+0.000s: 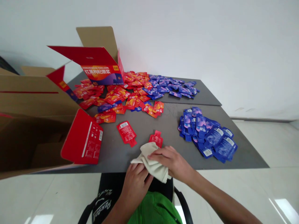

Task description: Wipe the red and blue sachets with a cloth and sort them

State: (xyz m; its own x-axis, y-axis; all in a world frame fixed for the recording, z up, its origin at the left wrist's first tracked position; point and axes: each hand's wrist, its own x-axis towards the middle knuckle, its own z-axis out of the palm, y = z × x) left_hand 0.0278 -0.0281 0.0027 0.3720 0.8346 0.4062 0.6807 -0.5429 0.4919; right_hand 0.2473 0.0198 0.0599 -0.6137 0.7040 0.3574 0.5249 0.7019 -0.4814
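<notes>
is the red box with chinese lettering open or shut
The red printed cardboard box is open: its top flaps stick outward, one red, one plain brown.

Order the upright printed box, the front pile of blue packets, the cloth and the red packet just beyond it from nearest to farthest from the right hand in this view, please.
1. Cloth: in the grasp of the right hand.
2. Red packet: just beyond the cloth.
3. Blue packets: front pile, to the right.
4. Printed box: back left.
</notes>
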